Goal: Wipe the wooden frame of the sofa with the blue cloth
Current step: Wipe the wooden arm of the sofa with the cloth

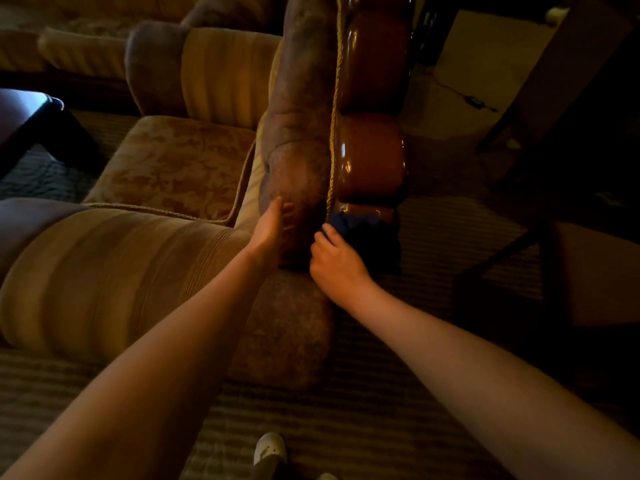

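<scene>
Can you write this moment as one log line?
right hand: grips blue cloth on wooden frame | left hand: rests open on padded armrest

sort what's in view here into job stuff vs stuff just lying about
Job: blue cloth, gripped by the right hand; glossy wooden frame; left hand resting on the padded armrest.
Lying about: seat cushion; dark table; white shoe.

Glossy, smooth varnished wooden frame [370, 161]; soft matt blue cloth [367, 237]; velvety sofa upholstery [298, 133] with corded trim.
</scene>
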Available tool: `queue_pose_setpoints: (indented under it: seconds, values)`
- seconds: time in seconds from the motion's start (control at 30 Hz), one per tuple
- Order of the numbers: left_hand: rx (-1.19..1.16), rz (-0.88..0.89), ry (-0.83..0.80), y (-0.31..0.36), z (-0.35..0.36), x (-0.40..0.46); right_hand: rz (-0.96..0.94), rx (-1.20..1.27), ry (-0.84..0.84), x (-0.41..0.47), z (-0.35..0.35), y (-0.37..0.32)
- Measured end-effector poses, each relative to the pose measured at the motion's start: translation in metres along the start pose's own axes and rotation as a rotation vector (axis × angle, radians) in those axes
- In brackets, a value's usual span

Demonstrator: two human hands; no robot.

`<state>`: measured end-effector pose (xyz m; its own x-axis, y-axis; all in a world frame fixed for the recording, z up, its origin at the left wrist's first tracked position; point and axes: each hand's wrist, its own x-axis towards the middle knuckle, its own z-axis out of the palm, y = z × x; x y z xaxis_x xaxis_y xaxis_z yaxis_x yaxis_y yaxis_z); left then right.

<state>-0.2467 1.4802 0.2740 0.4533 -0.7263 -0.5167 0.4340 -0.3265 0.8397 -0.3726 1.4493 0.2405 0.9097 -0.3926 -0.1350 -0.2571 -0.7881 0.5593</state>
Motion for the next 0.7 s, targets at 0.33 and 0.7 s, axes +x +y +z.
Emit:
queue_pose_setpoints:
  seconds: [0.33,0.7]
  values:
    - [0.014,0.153,0.184,-0.035,-0.014,-0.002,0.139,-0.049,0.117,0.016,-0.034,0.032]
    - [0.104,0.594,0.31,-0.072,-0.002,0.039,0.264,-0.136,0.452,0.015,0.012,0.01]
